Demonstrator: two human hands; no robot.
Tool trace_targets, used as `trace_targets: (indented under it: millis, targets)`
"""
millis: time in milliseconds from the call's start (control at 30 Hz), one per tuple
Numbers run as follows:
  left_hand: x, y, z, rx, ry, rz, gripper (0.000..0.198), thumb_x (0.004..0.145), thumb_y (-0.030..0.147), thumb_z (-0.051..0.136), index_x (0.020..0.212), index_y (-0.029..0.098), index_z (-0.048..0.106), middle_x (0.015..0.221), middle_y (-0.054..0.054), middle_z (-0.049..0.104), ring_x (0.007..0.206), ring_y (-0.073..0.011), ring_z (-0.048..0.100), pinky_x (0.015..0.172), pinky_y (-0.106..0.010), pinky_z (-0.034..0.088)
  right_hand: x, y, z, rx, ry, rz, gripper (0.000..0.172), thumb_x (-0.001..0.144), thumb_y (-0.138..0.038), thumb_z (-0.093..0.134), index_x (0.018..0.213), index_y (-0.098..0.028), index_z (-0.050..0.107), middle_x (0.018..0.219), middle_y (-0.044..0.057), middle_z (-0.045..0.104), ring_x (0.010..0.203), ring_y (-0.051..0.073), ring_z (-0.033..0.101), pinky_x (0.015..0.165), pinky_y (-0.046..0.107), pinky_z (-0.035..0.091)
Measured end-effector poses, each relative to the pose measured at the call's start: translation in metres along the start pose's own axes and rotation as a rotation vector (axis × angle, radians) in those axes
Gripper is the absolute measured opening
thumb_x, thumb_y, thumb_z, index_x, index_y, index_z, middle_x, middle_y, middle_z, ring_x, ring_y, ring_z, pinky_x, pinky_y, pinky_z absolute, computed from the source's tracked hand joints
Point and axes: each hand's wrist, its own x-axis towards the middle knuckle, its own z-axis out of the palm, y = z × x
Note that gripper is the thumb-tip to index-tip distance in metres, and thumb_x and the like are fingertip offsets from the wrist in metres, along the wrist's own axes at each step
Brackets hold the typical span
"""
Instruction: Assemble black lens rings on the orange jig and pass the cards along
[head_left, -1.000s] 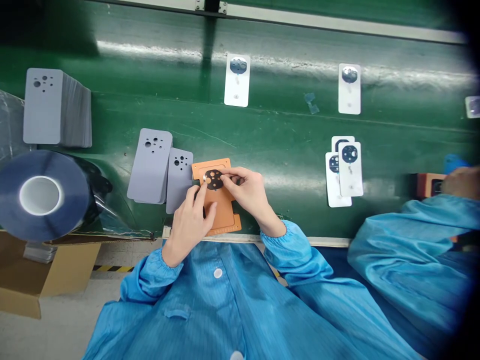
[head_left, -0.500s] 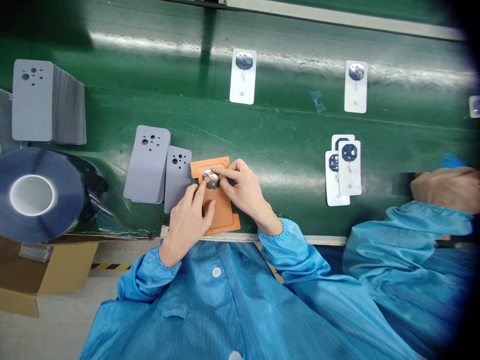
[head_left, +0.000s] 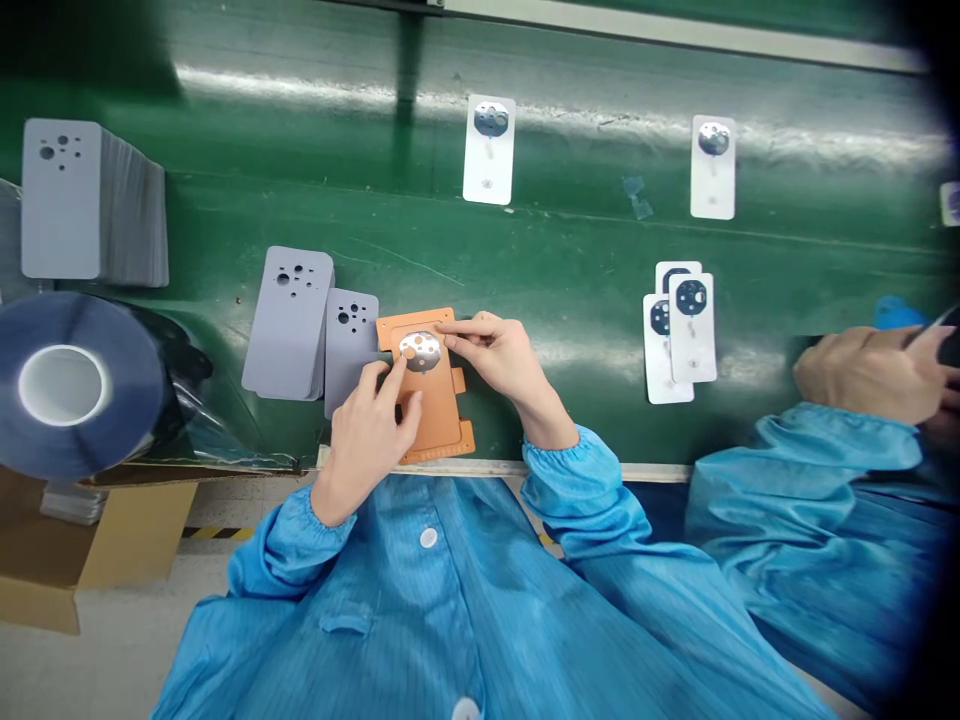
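Note:
An orange fixture plate (head_left: pixel 437 420) lies at the front edge of the green bench. Near its top sits a shiny silver disc (head_left: pixel 427 352) with several round holes. My left hand (head_left: pixel 367 430) has its fingers apart, the index fingertip touching the disc's left side and the thumb over the plate. Just right of the disc, at the plate's upper right, my right hand (head_left: pixel 499 355) has thumb and index finger pinched together. Anything between those fingertips is too small to make out. Left of the plate lie grey phone-back-shaped sheets (head_left: pixel 289 335) with camera holes.
At far left stand a tall stack of grey sheets (head_left: pixel 61 220) and a big film roll (head_left: pixel 139 390). White cards with dark discs (head_left: pixel 694 345) overlap at right; single ones (head_left: pixel 489 165) lie farther back. A co-worker's hand (head_left: pixel 870 375) is at far right, a cardboard box (head_left: pixel 135 540) below left.
My right hand has drawn back to the right, off the disc, uncovering more of it and the plate's right edge. My left hand has stayed nearly in place.

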Motion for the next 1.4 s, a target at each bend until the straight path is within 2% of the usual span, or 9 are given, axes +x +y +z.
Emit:
trace_targets:
  millis: [367, 533, 667, 800, 967, 1100, 1233, 1333, 1400]
  targets:
    - [0.002, -0.009, 0.001, -0.426, 0.104, -0.123, 0.04, 0.102, 0.034, 0.058, 0.137, 0.018, 0.067, 0.112, -0.006, 0.07, 0.061, -0.0085, 0.053, 0.067, -0.027, 0.05, -0.017, 0.005, -0.001, -0.012, 0.095, -0.036, 0.027, 0.093, -0.021, 0.063, 0.108, -0.025, 0.086, 0.076, -0.001, 0.054, 0.065, 0.014, 0.047, 0.07, 0.032, 0.045]
    - [-0.028, -0.013, -0.018, -0.391, 0.248, -0.244, 0.027, 0.099, 0.041, 0.063, 0.088, 0.018, 0.073, 0.072, 0.001, 0.065, 0.058, -0.0104, 0.052, 0.062, -0.025, 0.045, -0.023, 0.007, -0.003, 0.052, 0.11, -0.035, 0.026, 0.093, -0.023, 0.062, 0.105, -0.024, 0.086, 0.072, -0.001, 0.05, 0.068, 0.015, 0.048, 0.069, 0.032, 0.044]
    - [-0.052, -0.025, -0.031, -0.3, 0.182, -0.476, 0.04, 0.095, 0.052, 0.067, 0.072, 0.019, 0.067, 0.064, 0.0, 0.065, 0.057, -0.0133, 0.056, 0.059, -0.026, 0.045, -0.027, 0.007, -0.004, 0.091, 0.118, 0.002, 0.026, 0.093, -0.026, 0.062, 0.106, -0.025, 0.085, 0.073, -0.001, 0.054, 0.068, 0.014, 0.049, 0.07, 0.032, 0.045]
    - [-0.054, -0.042, -0.021, -0.402, 0.125, -0.622, 0.041, 0.091, 0.058, 0.069, 0.082, 0.018, 0.072, 0.07, -0.005, 0.072, 0.061, -0.0176, 0.063, 0.056, -0.027, 0.049, -0.027, 0.005, -0.004, 0.123, 0.123, 0.025, 0.026, 0.091, -0.029, 0.064, 0.106, -0.024, 0.085, 0.069, -0.002, 0.053, 0.066, 0.014, 0.049, 0.07, 0.034, 0.044]
    - [-0.048, -0.032, -0.014, -0.687, 0.265, -0.56, 0.037, 0.094, 0.051, 0.068, 0.08, 0.017, 0.069, 0.064, -0.001, 0.068, 0.047, -0.0108, 0.053, 0.048, -0.023, 0.045, -0.029, -0.001, -0.002, 0.169, 0.093, 0.071, 0.028, 0.09, -0.034, 0.066, 0.106, -0.02, 0.084, 0.066, -0.002, 0.057, 0.062, 0.014, 0.048, 0.065, 0.033, 0.044]
    - [-0.055, -0.007, -0.033, -0.711, 0.362, -0.488, 0.032, 0.097, 0.046, 0.067, 0.083, 0.017, 0.073, 0.062, 0.0, 0.067, 0.046, -0.0088, 0.051, 0.047, -0.021, 0.043, -0.033, -0.012, 0.001, 0.307, 0.069, 0.043, 0.036, 0.089, -0.041, 0.071, 0.116, -0.019, 0.079, 0.09, 0.005, 0.073, 0.076, 0.016, 0.062, 0.075, 0.036, 0.054]
    - [-0.059, 0.008, -0.034, -0.874, 0.218, -0.399, 0.032, 0.098, 0.046, 0.067, 0.083, 0.017, 0.071, 0.071, -0.002, 0.074, 0.044, -0.0076, 0.05, 0.045, -0.022, 0.043, -0.033, -0.033, 0.001, 0.532, -0.06, -0.081, 0.065, 0.088, -0.051, 0.076, 0.146, -0.025, 0.06, 0.122, 0.009, 0.074, 0.095, 0.02, 0.072, 0.09, 0.04, 0.061]
    - [-0.057, 0.01, -0.019, -0.911, 0.039, -0.344, 0.034, 0.098, 0.048, 0.067, 0.084, 0.017, 0.071, 0.072, -0.003, 0.074, 0.044, -0.0079, 0.05, 0.045, -0.023, 0.043, -0.029, -0.048, -0.003, 0.522, -0.085, -0.152, 0.073, 0.09, -0.055, 0.075, 0.153, -0.026, 0.052, 0.123, 0.009, 0.073, 0.098, 0.021, 0.073, 0.088, 0.039, 0.064]
    - [-0.057, 0.007, -0.008, -0.788, 0.014, -0.281, 0.032, 0.097, 0.047, 0.068, 0.087, 0.018, 0.073, 0.071, -0.002, 0.072, 0.048, -0.0096, 0.054, 0.048, -0.024, 0.045, -0.028, -0.053, -0.007, 0.444, -0.081, -0.15, 0.074, 0.091, -0.054, 0.075, 0.155, -0.027, 0.049, 0.118, 0.009, 0.073, 0.095, 0.021, 0.073, 0.083, 0.037, 0.064]
